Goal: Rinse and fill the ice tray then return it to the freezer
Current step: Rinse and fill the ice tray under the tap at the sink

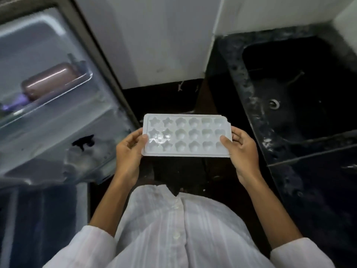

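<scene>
Two hands are holding one white ice tray (185, 135) level in the air before the person's white shirt (173, 229), between the open fridge door (63, 130) on the left and the black sink (237, 88) on the right. The left hand (128, 149) is gripping the tray's left short end and the right hand (242, 147) the right short end, each thumb lying on the top rim and fingers curling beneath. Eighteen pockets, three rows of six, are facing up, contents impossible to tell, and a brown bottle (48, 82) is lying on the door shelf (63, 92).
</scene>
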### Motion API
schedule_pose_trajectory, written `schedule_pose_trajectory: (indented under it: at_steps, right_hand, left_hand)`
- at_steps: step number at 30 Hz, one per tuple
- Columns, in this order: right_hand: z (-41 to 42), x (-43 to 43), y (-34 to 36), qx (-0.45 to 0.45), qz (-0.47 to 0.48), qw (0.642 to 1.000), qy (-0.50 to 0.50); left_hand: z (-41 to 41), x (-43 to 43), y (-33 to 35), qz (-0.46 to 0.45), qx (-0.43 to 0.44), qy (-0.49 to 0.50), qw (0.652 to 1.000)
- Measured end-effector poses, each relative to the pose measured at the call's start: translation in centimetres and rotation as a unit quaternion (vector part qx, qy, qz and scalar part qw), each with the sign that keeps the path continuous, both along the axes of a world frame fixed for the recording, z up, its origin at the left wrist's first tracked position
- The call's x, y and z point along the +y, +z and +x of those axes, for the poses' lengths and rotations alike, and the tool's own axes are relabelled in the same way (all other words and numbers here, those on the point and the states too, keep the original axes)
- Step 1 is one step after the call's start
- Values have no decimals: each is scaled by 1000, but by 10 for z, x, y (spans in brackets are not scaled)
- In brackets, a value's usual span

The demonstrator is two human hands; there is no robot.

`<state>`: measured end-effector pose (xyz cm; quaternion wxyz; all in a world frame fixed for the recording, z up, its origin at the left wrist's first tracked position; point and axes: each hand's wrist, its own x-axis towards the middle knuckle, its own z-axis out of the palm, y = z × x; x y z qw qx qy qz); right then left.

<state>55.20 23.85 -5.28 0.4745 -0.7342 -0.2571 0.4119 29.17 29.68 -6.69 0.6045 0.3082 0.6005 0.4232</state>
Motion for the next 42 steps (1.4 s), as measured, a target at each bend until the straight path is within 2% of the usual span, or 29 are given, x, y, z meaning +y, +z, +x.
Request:
schedule_pose_trajectory:
  at_steps: [5,10,16,24,28,32,35,39,42]
  right_hand:
    - [44,-1,9,11,13,995,-102]
    - [76,17,12,27,31,977,-208]
    - [104,57,13,-5,22,945,-327]
    - [126,98,26,-33,23,893,-449]
    - [147,107,30,-37,7,880,-473]
    - [196,117,37,-62,-12,860,-506]
    - [255,126,41,-67,10,851,-520]
    - [350,148,58,-4,66,864,-499]
    - [418,163,67,65,92,865,-489]
  left_hand:
    - [62,48,10,4,-4,-99,995]
    - [118,115,16,47,35,-209,976]
    - [189,200,21,62,44,-345,936]
    - [282,279,45,57,7,-499,865]
    - [322,299,47,51,0,-521,852]
    - [355,309,46,37,0,-508,861]
    - [380,315,47,37,5,-491,870]
    - [410,317,52,41,12,-470,882]
    - [434,317,59,86,30,-463,882]
